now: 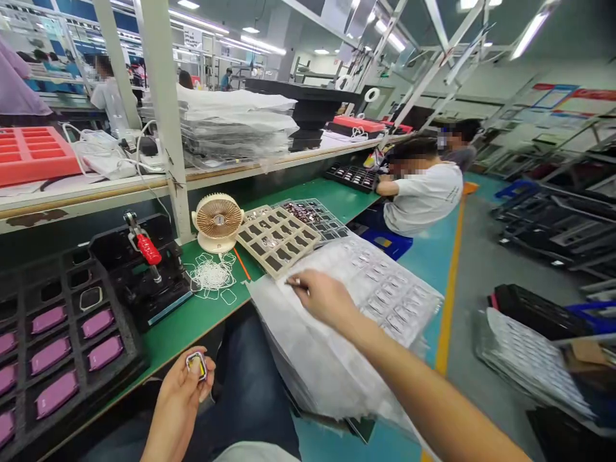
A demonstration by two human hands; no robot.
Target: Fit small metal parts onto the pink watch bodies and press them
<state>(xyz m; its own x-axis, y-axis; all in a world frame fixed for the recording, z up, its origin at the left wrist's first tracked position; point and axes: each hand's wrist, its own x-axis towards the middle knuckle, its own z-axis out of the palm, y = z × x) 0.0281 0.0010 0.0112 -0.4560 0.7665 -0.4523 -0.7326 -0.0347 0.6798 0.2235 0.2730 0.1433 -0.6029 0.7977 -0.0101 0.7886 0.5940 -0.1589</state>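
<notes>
My left hand (185,385) is closed round a small rounded-square watch case (196,366) with a pale rim and something yellow inside, held low over my lap. My right hand (325,298) reaches over a stack of clear plastic trays (404,308) partly covered by a white sheet (283,314). Its fingers are pinched together by the corner of a beige tray (276,269); a small dark bit shows at the fingertips, too small to name. Beyond it, the beige tray has dark cut-outs, some with small shiny parts.
At left a black foam tray (79,385) holds several purple watch-shaped pieces (51,356), beside a black clamp fixture (154,276) with a red handle. White ring gaskets (212,274) lie below a small fan (218,221). A co-worker (423,192) sits farther along the green bench.
</notes>
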